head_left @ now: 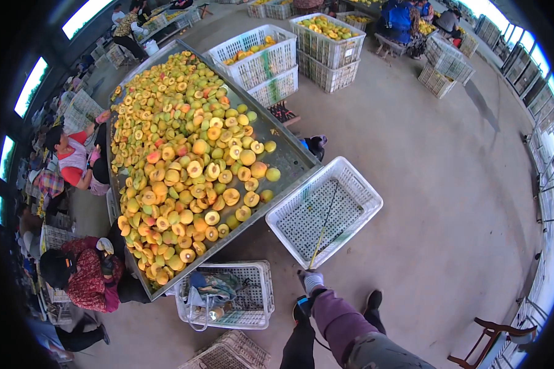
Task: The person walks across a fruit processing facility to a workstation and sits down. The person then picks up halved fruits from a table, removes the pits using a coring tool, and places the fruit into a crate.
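Observation:
My right hand [311,280], in a pale grey glove below a purple sleeve, is closed around the near end of a thin rod [324,229]. The rod looks yellow close to the hand and dark further out. It reaches over the near rim of a white perforated plastic crate [373,195], its far tip inside near the far wall; whether the tip touches the crate I cannot tell. No fruit lies in this crate, which stands on the floor by the corner of a metal table. My left hand is out of view.
The metal table [298,165] bears a heap of halved peaches [184,160]. Another white crate [261,320] holds cloth and a jar. Stacked crates of fruit [329,55] stand beyond. Two co-workers [92,277] [77,163] sit along the table's left side. A wooden frame [489,338] lies at lower right.

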`<act>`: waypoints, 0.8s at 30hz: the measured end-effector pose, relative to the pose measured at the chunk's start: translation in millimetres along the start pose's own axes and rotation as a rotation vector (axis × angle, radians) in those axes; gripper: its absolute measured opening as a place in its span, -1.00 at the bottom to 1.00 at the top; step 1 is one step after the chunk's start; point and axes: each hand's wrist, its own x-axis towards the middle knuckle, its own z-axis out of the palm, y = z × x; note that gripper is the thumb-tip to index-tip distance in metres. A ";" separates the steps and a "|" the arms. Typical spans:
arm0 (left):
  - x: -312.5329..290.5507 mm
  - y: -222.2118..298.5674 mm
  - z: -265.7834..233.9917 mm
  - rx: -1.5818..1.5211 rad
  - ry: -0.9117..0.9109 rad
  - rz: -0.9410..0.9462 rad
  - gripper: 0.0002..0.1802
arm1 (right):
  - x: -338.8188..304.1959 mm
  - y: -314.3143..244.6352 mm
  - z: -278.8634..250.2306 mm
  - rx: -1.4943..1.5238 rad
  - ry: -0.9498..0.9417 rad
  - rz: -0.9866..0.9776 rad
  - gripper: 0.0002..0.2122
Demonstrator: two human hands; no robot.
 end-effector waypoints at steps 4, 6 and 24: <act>-22.1 10.2 34.6 0.010 0.054 -0.073 -0.65 | 19.7 9.8 9.1 -0.123 -0.100 0.235 -0.77; -40.3 33.1 67.0 -0.119 0.121 -0.184 -0.63 | 29.9 0.7 -2.1 -0.187 -0.171 0.421 -0.75; -118.5 312.1 411.8 -0.331 -0.199 0.399 -0.68 | 146.0 -198.3 -780.0 0.506 0.288 0.327 -0.76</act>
